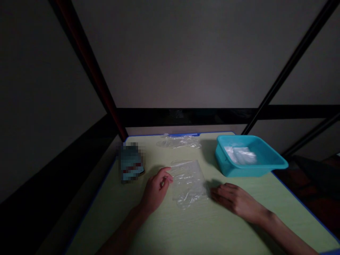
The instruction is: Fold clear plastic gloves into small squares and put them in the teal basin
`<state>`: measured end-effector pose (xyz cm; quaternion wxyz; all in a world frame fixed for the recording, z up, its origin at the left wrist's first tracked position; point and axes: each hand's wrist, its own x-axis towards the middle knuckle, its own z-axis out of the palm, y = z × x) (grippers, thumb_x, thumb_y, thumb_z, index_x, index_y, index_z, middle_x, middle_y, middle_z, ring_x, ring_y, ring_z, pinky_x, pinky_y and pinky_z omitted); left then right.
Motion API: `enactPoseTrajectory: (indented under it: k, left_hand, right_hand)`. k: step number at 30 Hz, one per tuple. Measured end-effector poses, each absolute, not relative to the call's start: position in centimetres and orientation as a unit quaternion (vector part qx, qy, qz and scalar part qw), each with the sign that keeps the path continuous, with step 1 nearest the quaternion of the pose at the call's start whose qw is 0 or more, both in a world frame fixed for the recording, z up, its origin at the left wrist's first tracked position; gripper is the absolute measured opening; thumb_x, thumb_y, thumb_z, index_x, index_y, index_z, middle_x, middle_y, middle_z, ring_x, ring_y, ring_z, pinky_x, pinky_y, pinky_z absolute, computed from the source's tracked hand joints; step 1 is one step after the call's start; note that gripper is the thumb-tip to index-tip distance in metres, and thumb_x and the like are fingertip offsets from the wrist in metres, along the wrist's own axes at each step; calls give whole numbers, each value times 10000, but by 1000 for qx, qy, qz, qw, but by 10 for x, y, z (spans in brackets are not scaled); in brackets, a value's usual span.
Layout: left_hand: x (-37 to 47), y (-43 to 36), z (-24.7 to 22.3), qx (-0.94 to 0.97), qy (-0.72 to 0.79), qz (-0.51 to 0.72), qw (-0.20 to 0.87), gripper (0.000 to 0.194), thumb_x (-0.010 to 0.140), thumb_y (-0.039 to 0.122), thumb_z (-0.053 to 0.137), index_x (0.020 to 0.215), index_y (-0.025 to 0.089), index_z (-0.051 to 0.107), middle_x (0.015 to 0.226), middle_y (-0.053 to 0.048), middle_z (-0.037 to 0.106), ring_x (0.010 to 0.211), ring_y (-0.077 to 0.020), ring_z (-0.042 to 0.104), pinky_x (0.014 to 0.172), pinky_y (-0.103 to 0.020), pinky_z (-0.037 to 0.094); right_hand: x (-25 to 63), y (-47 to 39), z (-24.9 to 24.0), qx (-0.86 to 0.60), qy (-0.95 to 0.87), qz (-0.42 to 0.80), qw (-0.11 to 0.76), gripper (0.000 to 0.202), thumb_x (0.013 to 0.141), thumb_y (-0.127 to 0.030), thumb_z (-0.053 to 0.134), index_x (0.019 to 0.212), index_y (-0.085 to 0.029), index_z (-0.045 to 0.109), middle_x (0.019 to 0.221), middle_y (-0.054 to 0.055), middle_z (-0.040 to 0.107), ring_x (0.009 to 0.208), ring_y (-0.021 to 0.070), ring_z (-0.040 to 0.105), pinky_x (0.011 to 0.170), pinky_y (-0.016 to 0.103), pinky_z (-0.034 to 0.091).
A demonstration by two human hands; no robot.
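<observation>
A clear plastic bag [187, 180] lies flat on the pale green table [186, 230], crinkled toward its near end. My left hand [157, 187] is at the bag's left edge, fingers curled, thumb and index finger near the plastic; whether they pinch it is too small to tell. On the other side, my right hand [233, 200] rests low over the table, palm down, with its fingers together and their tips beside the bag's lower right edge. Any hold of the right fingers on the plastic is hidden.
At the right stands a turquoise basin [239, 171] with folded clear plastic [241, 156] inside. More crumpled clear plastic [180, 142] lies at the table's far edge. A blurred-out item [131, 163] sits at the left edge. A wall rises behind the table.
</observation>
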<state>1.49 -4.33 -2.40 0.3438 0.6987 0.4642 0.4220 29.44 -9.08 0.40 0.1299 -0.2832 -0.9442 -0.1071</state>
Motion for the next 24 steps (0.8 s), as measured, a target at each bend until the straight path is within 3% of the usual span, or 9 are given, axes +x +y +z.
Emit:
enactPoseTrajectory:
  k: [10, 20, 24]
  left_hand:
    - [16, -41, -22, 679, 478, 419, 367, 216, 791, 207, 433, 998, 174, 485, 710, -4, 616, 661, -138, 628, 617, -235, 473]
    - [16, -40, -24, 690, 473, 413, 360, 224, 794, 194, 424, 1009, 169, 477, 707, -8, 621, 666, -144, 632, 624, -248, 475]
    - [16, -40, -23, 687, 478, 411, 360, 212, 790, 207, 439, 992, 168, 488, 704, -9, 624, 670, -149, 635, 599, -238, 473]
  right_hand:
    - [286, -86, 1, -249, -951, -131, 127, 342, 912, -119, 268, 965, -157, 603, 916, 52, 652, 729, 155, 572, 606, 294, 460]
    - [293, -88, -3, -297, -940, -49, 162, 283, 903, -154, 324, 1042, -166, 571, 968, 49, 641, 799, 154, 583, 696, 301, 491]
    - [298, -92, -6, -331, -927, -3, 178, 272, 880, -163, 358, 1043, -156, 575, 1045, 91, 606, 913, 179, 564, 809, 335, 474]
